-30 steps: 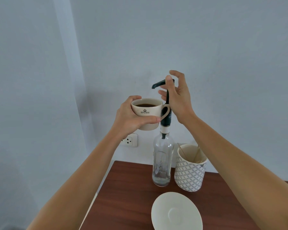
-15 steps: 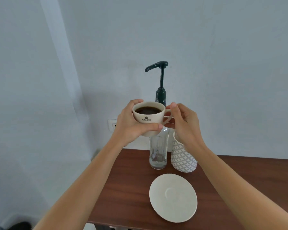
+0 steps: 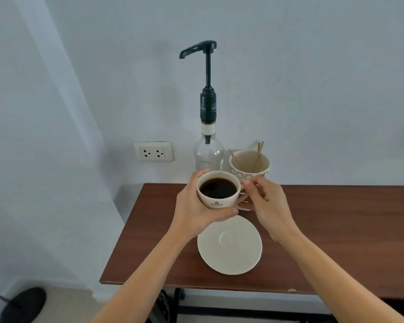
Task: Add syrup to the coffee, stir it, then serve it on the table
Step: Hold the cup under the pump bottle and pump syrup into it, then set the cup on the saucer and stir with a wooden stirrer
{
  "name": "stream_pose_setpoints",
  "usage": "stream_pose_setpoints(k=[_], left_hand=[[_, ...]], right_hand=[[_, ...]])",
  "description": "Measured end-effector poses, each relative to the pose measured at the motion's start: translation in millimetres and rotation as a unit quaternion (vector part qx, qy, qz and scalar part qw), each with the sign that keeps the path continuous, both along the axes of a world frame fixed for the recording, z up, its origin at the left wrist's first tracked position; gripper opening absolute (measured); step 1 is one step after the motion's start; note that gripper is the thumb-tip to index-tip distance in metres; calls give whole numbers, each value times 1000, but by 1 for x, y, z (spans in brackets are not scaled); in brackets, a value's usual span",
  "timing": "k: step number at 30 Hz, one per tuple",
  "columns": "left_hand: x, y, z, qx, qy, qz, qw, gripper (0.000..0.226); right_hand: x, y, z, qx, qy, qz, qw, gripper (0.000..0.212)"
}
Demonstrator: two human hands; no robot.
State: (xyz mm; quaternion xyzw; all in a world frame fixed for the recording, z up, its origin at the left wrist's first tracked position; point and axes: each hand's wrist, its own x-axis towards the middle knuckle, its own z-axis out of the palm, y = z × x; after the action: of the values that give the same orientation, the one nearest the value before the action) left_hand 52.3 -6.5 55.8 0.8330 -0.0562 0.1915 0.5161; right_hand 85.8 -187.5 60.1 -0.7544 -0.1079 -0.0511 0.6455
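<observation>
Nearest me, the saucer lies bare on the table, a landing spot for the cup, which I hold above its far edge. My left hand wraps the cup's body for support; my right hand seems to pinch the handle, though that is half hidden. Behind stand the stick holder and syrup bottle. Half a second ago the cup sat higher, nearer the pump.

One head view only, nothing to overlap with. I look forward and down, wide-angle, from close above the table. Wall fills the upper frame, floor shows lower left, forearms enter from below.
</observation>
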Motion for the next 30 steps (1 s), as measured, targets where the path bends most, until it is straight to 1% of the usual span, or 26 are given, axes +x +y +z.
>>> stream_pose_setpoints(k=[5, 8, 13, 23, 30], left_hand=[[-8, -13, -32, -2, 2, -5, 1000, 93], [-12, -18, -46, 2, 2, -10, 1000, 92], [-19, -24, -66, 1, 5, -20, 1000, 94], [-24, -30, -82, -10, -6, -29, 1000, 94], [-23, -30, -84, -18, 16, -46, 999, 104]], right_hand=[[-7, -13, -32, -15, 31, -9, 999, 19], [-14, -18, -46, -34, 35, -12, 999, 19], [-24, -23, -59, -14, 43, -4, 999, 19], [-31, -29, -74, -13, 58, -4, 998, 22], [-32, -31, -75, -31, 45, -6, 998, 22]])
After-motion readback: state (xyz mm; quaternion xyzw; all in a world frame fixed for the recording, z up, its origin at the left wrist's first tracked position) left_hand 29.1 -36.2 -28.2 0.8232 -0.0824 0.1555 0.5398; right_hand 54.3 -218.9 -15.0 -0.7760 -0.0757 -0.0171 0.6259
